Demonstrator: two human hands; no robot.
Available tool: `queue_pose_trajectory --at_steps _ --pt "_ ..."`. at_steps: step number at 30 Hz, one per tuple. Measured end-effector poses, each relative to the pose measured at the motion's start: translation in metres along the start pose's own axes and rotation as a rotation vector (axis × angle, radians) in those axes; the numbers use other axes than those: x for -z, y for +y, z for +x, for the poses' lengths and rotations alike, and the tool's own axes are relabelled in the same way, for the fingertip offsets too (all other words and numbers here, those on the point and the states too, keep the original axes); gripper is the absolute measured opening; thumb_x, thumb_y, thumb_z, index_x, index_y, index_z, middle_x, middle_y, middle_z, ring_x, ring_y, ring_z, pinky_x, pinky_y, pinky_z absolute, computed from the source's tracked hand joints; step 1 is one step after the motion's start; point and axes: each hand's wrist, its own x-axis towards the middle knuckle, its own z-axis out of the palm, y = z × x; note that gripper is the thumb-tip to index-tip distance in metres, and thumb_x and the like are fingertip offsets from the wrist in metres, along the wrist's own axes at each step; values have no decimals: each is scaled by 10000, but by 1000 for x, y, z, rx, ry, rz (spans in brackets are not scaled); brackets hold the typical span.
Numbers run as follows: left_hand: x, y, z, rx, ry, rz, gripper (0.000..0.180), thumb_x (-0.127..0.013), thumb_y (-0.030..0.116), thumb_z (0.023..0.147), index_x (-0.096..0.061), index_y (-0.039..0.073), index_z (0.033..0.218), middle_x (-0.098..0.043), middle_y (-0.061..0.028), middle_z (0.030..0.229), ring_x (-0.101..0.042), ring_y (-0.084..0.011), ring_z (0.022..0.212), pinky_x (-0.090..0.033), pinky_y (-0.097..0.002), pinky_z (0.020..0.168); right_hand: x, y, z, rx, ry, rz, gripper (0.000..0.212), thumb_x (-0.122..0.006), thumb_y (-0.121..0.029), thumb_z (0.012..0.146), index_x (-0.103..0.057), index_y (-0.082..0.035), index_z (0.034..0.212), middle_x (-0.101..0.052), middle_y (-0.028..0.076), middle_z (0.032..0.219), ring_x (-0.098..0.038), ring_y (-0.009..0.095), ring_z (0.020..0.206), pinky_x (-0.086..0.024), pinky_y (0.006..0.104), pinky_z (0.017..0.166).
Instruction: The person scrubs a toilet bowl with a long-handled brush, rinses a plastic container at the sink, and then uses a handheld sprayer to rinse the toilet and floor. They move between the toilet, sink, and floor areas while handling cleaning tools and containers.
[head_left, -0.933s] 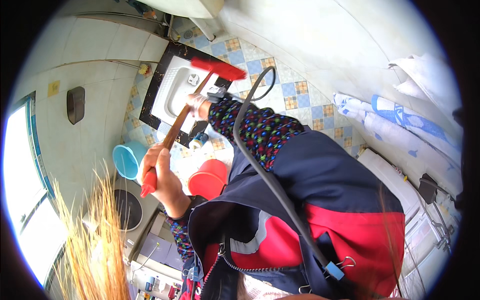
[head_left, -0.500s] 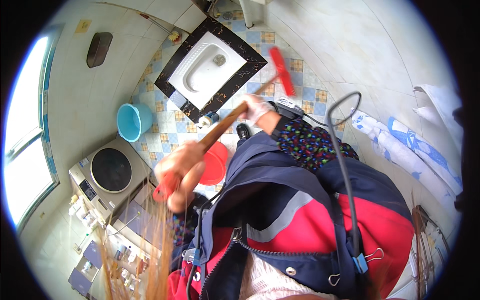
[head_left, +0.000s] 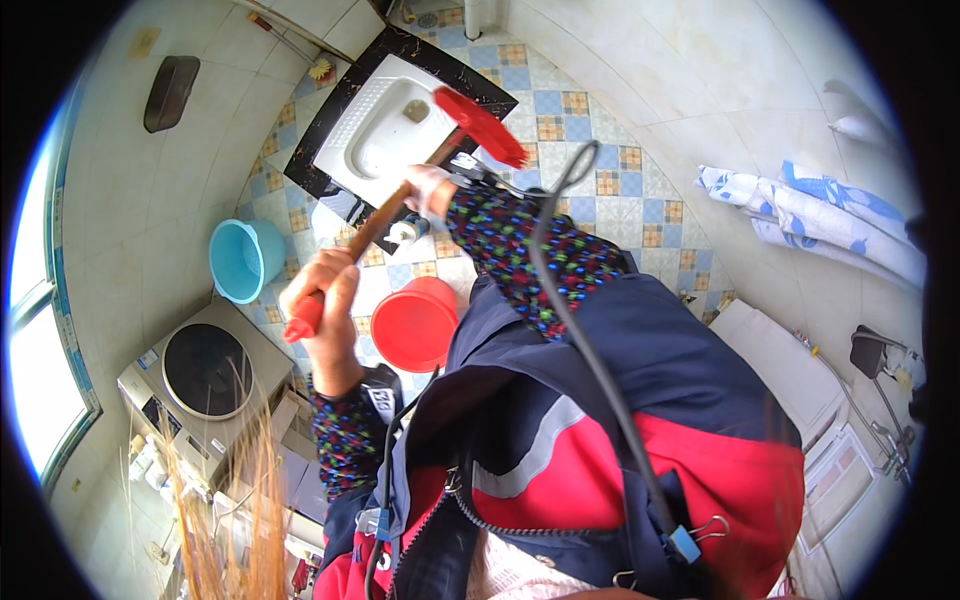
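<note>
Both hands grip a long-handled floor brush (head_left: 375, 222) with a wooden handle, slanting from lower left to upper right. My left hand (head_left: 325, 288) is closed round the handle near its red end cap. Farther up, my right hand (head_left: 428, 188) is wrapped round the shaft. The red brush head (head_left: 482, 126) is over the right side of the white squat toilet (head_left: 350, 125) and its dark surround; whether it touches is unclear. My right forearm, in a dotted dark sleeve, reaches across. A bottle (head_left: 405, 232) stands below the right hand, by the surround's near corner.
A red basin (head_left: 415, 325) and a light blue bucket (head_left: 245, 262) stand on the tiled floor. A washing machine (head_left: 205, 370) is at the left. Blue-white towels (head_left: 815, 215) hang at the right wall. A black cable (head_left: 560, 290) loops before me.
The brush head has swung from the floor at the right toward the toilet, and both hands have moved left with the handle. The view has shifted too.
</note>
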Motion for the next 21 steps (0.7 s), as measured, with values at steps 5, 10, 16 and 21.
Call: queue_pose_trajectory --at_steps 5,10,16,21 --pt "27 13 -3 -103 -86 124 209 -554 -96 660 -413 38 584 -449 -34 601 -428 -146 582 -409 -328 779 -72 -5 7 42 -42 55 180 -517 -211 777 -452 -124 634 -438 18 515 -428 153 385 -351 284 319" --pt "3 50 -38 -184 -286 254 240 -570 -111 566 -401 58 554 -460 -35 563 -471 -193 548 -436 -341 706 -65 -5 -60 230 -161 366 137 -615 -162 718 -524 -76 661 -548 66 598 -538 196 483 -439 311 391" --pt "-27 114 -74 -347 -462 21 225 -589 -62 493 -415 81 501 -462 -33 482 -477 -196 450 -453 -352 576 15 31 -167 588 -300 200 101 -614 -46 687 -528 -74 734 -513 28 628 -531 168 543 -450 289 466" --pt "-73 100 -96 -43 -578 -309 225 -571 -61 582 -401 54 490 -451 -52 500 -454 -223 498 -402 -389 586 157 90 -255 860 120 -369 55 -553 -91 744 -508 -79 715 -491 22 607 -500 152 527 -406 279 428"
